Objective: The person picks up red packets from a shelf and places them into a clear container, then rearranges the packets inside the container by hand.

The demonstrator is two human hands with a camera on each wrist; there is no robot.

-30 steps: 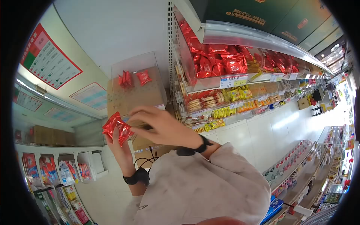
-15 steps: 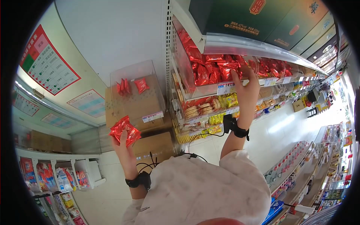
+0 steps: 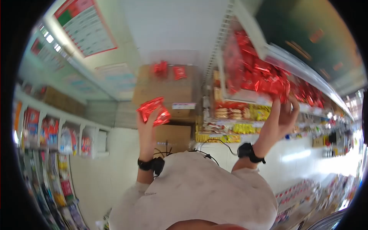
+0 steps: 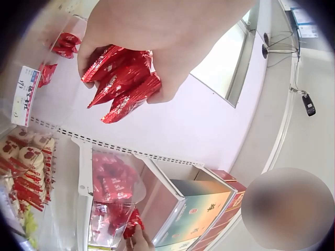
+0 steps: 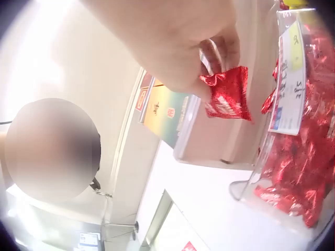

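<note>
My left hand (image 3: 147, 128) grips a bunch of shiny red snack packets (image 4: 124, 83), with three crimped ends showing side by side below the palm. At the right, my right hand (image 3: 281, 119) pinches a single red packet (image 5: 229, 95) between thumb and fingers. It is just in front of a clear shelf bin (image 5: 246, 191) heaped with red packets (image 3: 264, 78). In the right wrist view the pinched packet hangs apart from the bin's price label (image 5: 289, 86).
Ahead stands a cardboard box (image 3: 161, 90) under a clear tray with a few red packets (image 3: 179, 73). Lower shelves carry biscuits (image 3: 235, 113) and yellow packets (image 3: 245, 128). A green carton (image 4: 193, 209) sits above the bin. Black cables (image 3: 220, 142) hang by my waist.
My right hand has gone from beside the left hand over to the shelf bin and now holds a red packet there. The left hand keeps its packets; the head view has swung left.
</note>
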